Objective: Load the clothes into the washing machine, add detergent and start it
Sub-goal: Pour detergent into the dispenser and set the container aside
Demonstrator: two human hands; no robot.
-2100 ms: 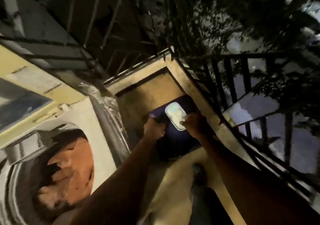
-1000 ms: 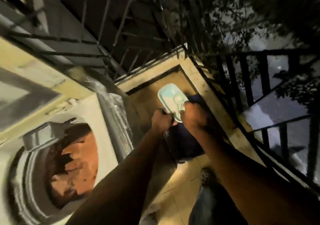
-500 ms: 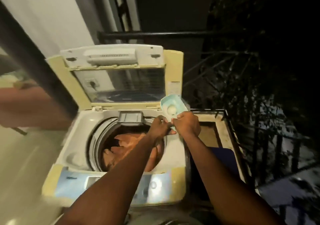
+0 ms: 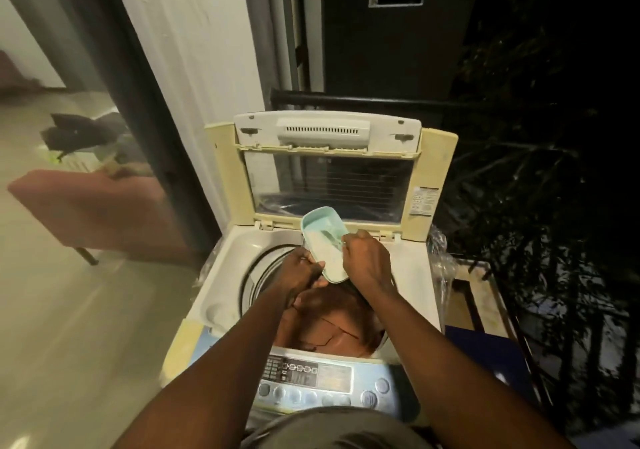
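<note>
A top-loading washing machine (image 4: 221,275) stands in front of me with its lid (image 4: 329,175) raised. Orange-brown clothes (image 4: 329,327) fill the drum. Over the drum opening both hands hold a pale green detergent container (image 4: 323,241) with white powder in it. My left hand (image 4: 301,272) grips its near left edge. My right hand (image 4: 367,258) pinches something inside at its right rim; what it pinches is too blurred to tell. The control panel (image 4: 311,379) with round buttons lies at the machine's near edge.
A dark blue tub (image 4: 485,351) sits on the floor right of the machine by a black balcony railing (image 4: 485,275). Left are a dark door frame (image 4: 138,119) and a reddish bench (image 4: 90,206). A white wall (image 4: 207,50) stands behind.
I lifted the green container up from the blue tub on the floor. My view swung from the floor to the machine, and both hands carried the container over the drum.
</note>
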